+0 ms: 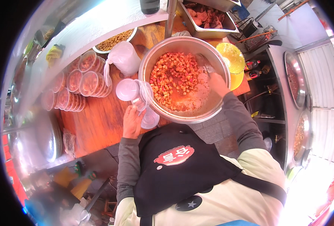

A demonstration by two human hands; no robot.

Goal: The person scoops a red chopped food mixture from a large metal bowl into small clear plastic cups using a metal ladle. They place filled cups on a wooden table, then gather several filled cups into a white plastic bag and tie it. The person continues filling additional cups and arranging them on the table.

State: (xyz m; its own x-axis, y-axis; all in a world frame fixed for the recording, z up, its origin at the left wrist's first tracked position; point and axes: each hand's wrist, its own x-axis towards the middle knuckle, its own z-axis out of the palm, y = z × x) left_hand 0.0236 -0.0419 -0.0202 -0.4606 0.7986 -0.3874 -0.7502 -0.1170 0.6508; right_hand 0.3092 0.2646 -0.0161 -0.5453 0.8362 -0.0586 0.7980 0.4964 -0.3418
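Note:
A large metal basin (pixel 181 119) stands before me, holding red-sauced diced food (pixel 174 75) heaped on its left side. My right hand (pixel 218 84) is inside the basin near its right wall, gripping what looks like a metal scoop (pixel 205 62), partly hidden and blurred. At the basin's left rim my left hand (pixel 131 121) holds a clear plastic cup (pixel 141 100) tilted against the rim. Beside that cup lies a round plastic lid or tub (pixel 126 89). More clear round plastic pieces (pixel 150 118) sit just right of my left fingers.
Stacks of filled, lidded tubs (pixel 89 83) stand left on the wooden table (pixel 99 121). Behind them are a knotted plastic bag (pixel 125 58) and a bowl of small brown pieces (pixel 116 41). A meat tray (pixel 220 33), yellow basket (pixel 232 58) and metal stand with pans (pixel 288 113) lie beyond.

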